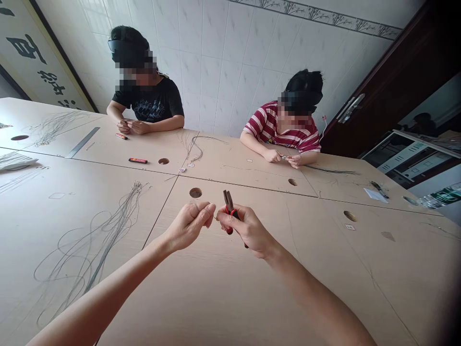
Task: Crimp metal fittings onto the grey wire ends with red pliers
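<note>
My right hand [252, 230] is wrapped round a pair of pliers [229, 204] with red and black handles, its jaws pointing up and away from me. Its thumb and index finger also pinch a tiny gold-coloured piece [216, 218], too small to name. Close beside it, my left hand [192, 222] is closed, thumb pressed against the index finger; what it pinches, if anything, is too small to make out. A bundle of thin grey cords [115, 230] with small metal ends lies on the table to the left of my left hand.
Two people sit across the table [223, 288], their hands [135, 126] busy with small things. Two red lighters [138, 160], a steel ruler [83, 142], more cords [196, 146] and a plastic bottle [442, 196] lie about. Round holes [195, 192] pierce the tabletop.
</note>
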Motion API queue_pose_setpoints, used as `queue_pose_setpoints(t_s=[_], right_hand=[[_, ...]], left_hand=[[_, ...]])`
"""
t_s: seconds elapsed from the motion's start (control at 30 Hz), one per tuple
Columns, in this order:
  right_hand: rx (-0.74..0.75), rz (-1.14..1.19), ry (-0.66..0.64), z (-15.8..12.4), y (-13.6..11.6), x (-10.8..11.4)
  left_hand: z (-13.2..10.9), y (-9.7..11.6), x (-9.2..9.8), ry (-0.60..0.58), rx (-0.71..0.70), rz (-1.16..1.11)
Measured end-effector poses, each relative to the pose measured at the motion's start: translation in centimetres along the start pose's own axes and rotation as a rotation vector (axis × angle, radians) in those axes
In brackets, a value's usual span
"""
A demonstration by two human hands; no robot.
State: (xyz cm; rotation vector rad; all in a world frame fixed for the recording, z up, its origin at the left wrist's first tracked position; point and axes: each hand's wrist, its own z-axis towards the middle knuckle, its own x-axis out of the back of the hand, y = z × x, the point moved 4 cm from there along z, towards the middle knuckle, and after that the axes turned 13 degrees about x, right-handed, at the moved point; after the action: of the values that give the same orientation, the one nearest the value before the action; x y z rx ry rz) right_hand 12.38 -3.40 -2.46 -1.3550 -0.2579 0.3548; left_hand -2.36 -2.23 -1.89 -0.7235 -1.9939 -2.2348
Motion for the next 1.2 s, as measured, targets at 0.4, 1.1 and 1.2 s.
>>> queue_pose_setpoints(t_s=[0.4, 1.1, 1.2], right_hand=[[-0.273, 0.337, -0.037, 0.3, 0.5, 0.1], [0.043, -0.189, 0.088, -0.4, -0.2, 1.2], [0.071, -0.238, 0.048, -0.5, -0.3, 0.9]], left_hand=[[-0.6, -0.5, 1.0, 0.072, -0.180, 0.026], [-0.7, -0.8, 1.1, 0.077, -0.017, 0.010], [-0.5, -0.6, 1.0, 0.064, 0.002, -0.001]])
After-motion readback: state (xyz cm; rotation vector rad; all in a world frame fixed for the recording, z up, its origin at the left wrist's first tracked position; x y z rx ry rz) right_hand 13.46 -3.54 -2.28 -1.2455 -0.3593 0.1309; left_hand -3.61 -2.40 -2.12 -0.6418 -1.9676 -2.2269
